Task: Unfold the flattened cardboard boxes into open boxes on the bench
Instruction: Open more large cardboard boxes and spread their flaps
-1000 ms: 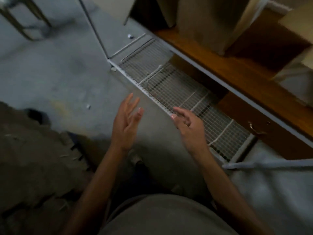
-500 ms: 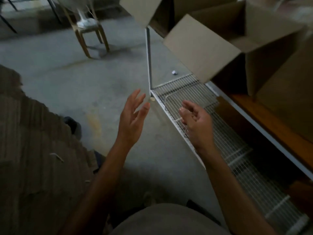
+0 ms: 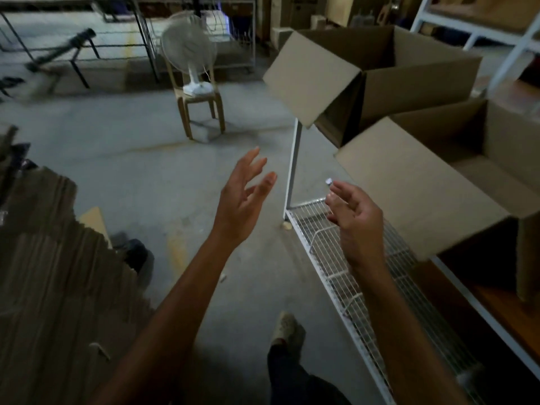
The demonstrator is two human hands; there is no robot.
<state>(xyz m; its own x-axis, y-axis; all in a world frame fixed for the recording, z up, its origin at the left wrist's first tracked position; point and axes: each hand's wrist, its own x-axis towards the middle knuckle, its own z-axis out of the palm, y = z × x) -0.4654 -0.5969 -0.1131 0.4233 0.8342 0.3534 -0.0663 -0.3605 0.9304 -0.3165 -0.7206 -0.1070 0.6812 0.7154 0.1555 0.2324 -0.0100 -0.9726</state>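
On the bench (image 3: 496,311), two open boxes, flaps up and spread. Near box (image 3: 423,194) at the bench's front edge, one wide flap hanging out over the bench's wire shelf (image 3: 365,287). Far box (image 3: 380,71) behind it at the bench's far end, one flap jutting out past the white bench leg (image 3: 293,165).

Left of the bench, across a strip of grey floor (image 3: 146,171), a tall stack (image 3: 58,273) of flattened cardboard with ragged edges, well apart from both hands.

Left hand (image 3: 239,206) up in the air just left of the bench leg, over the floor. Fingers straight and fanned, thumb set apart, palm turned toward the bench. Nothing held.

Right hand (image 3: 355,220) in the air above the far end of the bench's shelf, just beside the near box's hanging flap, no clear contact with it. Fingers loosely curled, back of the hand toward the camera, nothing gripped.

Both forearms bare, reaching forward along the bench's front side.

Beyond the bench's far end, out on the floor, a wooden chair (image 3: 201,109) with a white fan (image 3: 188,52) standing on its seat. Close to the front rail of the bench's shelf, lower down, one shoe (image 3: 287,328) on the floor.
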